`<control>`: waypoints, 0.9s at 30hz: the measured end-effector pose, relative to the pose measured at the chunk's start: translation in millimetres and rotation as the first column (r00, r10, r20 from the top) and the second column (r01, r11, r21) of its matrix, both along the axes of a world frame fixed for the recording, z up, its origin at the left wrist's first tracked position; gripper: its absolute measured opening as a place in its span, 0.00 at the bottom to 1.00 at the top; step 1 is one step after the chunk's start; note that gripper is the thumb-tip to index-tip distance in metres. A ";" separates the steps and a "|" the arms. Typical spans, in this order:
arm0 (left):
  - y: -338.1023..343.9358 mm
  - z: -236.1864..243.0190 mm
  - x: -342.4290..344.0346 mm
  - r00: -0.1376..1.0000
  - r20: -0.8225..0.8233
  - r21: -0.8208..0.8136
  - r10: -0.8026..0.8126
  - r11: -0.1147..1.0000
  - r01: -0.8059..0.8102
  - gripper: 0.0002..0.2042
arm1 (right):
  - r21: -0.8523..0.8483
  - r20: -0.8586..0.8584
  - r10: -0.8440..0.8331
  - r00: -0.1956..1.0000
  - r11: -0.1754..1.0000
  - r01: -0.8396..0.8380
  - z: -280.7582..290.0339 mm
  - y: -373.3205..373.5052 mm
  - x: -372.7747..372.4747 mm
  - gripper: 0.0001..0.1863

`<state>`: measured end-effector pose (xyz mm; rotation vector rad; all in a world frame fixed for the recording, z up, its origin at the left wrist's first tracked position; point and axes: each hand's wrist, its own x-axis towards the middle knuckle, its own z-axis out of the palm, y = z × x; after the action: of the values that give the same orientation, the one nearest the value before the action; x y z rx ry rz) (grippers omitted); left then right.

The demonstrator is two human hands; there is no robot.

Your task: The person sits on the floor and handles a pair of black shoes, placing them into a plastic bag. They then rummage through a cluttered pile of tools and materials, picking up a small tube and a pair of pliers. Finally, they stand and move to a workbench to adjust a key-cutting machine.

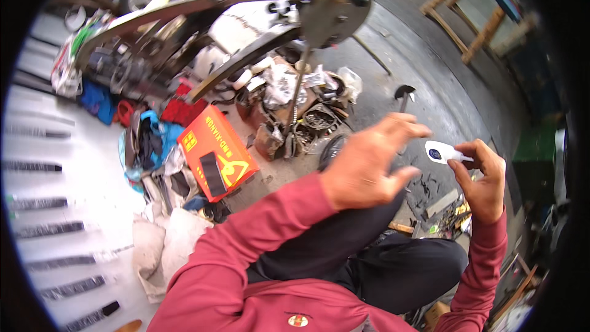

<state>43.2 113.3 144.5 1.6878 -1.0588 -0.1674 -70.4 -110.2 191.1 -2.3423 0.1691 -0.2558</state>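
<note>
My right hand pinches a small white squeeze bottle by its narrow nozzle end, between thumb and fingertips. The bottle lies level and has a dark round mark on its body. To its left, my left hand hangs in the air with fingers and thumb apart, holding nothing and not touching the bottle. Both hands are above my bent knees in dark trousers. Beyond the left hand a dark-headed tool on a thin shaft stands up from the floor.
A red box with a dark phone-like slab on it lies to the left. Ahead stands a metal stand with a round disc, above tins of small hardware. Clothes are heaped left; a wood-legged bench is far right.
</note>
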 end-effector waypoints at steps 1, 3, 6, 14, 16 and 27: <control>-0.7 2.0 -5.1 0.999 -0.035 -0.051 -0.020 0.999 0.018 0.31 | 0.033 0.002 0.014 1.000 0.999 -0.014 7.3 16.3 8.0 0.10; -1.1 3.6 -11.9 1.000 -0.013 -0.108 0.021 0.994 -0.022 0.33 | 0.010 0.096 0.106 0.990 0.994 -0.108 13.3 44.5 24.6 0.10; 10.9 -3.4 -8.8 0.992 -0.063 -0.177 0.107 0.977 -0.117 0.30 | -0.031 0.160 0.165 0.973 0.986 -0.162 14.2 79.1 43.6 0.11; 106.2 -107.6 27.3 0.920 -0.124 -0.026 0.372 0.926 -0.378 0.12 | 0.048 0.005 0.227 0.974 0.973 -0.227 -13.6 110.9 62.8 0.16; 151.8 -151.6 41.2 0.872 -0.196 0.148 0.449 0.893 -0.426 0.11 | 0.016 -0.008 0.153 0.988 0.988 -0.153 -24.3 98.9 56.0 0.16; 223.1 -274.1 122.9 0.986 0.120 0.587 0.113 0.793 -0.162 0.14 | 0.038 -0.313 -0.058 0.948 0.997 0.074 -99.2 53.0 -26.1 0.13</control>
<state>166.1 336.4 -129.6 2.3541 -0.9916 -0.3738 -96.5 -57.3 91.9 -2.3174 0.4036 0.0886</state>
